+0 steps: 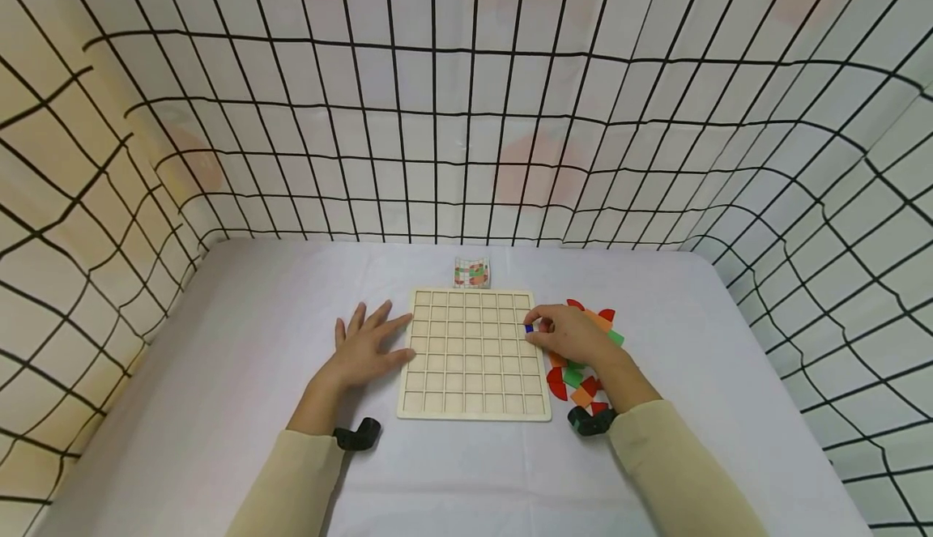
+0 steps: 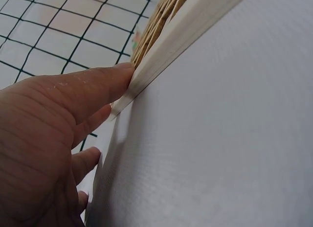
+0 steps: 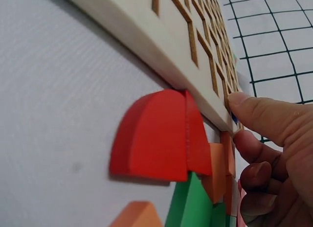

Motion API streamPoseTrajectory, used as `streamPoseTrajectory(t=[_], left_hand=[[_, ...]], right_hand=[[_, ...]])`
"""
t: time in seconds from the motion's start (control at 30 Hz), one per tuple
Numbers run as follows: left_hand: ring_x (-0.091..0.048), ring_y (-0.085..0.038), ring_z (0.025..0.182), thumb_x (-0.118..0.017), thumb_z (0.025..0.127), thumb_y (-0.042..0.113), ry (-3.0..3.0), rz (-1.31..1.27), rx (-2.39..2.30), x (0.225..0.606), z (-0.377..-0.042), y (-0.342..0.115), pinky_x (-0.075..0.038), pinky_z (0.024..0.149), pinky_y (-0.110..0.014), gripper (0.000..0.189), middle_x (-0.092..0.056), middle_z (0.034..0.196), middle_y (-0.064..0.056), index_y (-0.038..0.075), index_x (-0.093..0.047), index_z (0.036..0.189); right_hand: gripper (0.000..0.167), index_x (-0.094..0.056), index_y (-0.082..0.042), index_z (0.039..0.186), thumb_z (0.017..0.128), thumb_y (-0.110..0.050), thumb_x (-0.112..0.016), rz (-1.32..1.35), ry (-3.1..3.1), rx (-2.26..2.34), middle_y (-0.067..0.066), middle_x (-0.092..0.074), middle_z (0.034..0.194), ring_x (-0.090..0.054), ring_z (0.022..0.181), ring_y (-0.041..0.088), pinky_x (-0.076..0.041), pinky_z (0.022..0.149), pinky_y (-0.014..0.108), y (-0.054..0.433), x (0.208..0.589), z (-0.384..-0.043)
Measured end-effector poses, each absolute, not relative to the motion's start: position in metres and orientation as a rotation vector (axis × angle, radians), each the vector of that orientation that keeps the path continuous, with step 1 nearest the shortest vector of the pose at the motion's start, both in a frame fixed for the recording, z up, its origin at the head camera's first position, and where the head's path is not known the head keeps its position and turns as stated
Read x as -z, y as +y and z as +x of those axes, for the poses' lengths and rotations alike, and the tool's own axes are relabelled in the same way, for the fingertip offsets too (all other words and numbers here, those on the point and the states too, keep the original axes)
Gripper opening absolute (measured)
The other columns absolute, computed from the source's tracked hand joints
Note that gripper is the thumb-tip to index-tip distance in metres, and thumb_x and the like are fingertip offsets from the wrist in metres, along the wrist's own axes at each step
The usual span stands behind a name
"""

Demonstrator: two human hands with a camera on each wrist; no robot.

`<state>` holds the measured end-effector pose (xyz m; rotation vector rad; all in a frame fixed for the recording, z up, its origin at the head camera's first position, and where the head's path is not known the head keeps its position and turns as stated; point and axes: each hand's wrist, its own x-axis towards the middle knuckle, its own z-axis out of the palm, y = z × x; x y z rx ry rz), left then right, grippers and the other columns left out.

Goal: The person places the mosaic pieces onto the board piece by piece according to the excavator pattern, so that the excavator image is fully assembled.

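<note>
A pale wooden grid board (image 1: 474, 347) lies on the white table. My left hand (image 1: 367, 351) is spread beside its left edge, thumb and index fingertip touching the rim; the thumb on the board's side shows closely in the left wrist view. At the right edge, my right hand (image 1: 572, 334) pinches a small blue piece (image 1: 529, 329) between thumb and index finger. Most of that piece is hidden by the fingers in the right wrist view. Beneath and around the right hand lie red pieces (image 3: 151, 139), green pieces (image 1: 573, 377) and orange pieces (image 1: 581, 397), partly covered by it.
A small printed card (image 1: 472, 273) with a coloured pattern stands behind the board's far edge. Black wire mesh (image 1: 452, 116) encloses the back and sides of the table (image 1: 466, 472). Black devices (image 1: 359, 435) are worn at both wrists.
</note>
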<state>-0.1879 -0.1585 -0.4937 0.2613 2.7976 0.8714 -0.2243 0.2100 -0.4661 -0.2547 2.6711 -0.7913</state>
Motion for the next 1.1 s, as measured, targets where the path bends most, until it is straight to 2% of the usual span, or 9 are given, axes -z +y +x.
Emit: streamPoseTrajectory(t=[1.1], left_hand=[[0.007, -0.045, 0.158, -0.067, 0.093, 0.050, 2.788, 0.253, -0.882, 0.4922, -0.1870, -0.1582, 0.015, 0.118, -0.069, 0.067, -0.020, 0.171, -0.009, 0.030, -0.048, 0.154]], right_hand=[[0.024, -0.069, -0.022, 0.117, 0.095, -0.031, -0.072, -0.271, 2.691, 0.796, 0.003, -0.060, 0.095, -0.054, 0.079, 0.019, -0.044, 0.064, 0.030, 0.2111, 0.4715, -0.2232]])
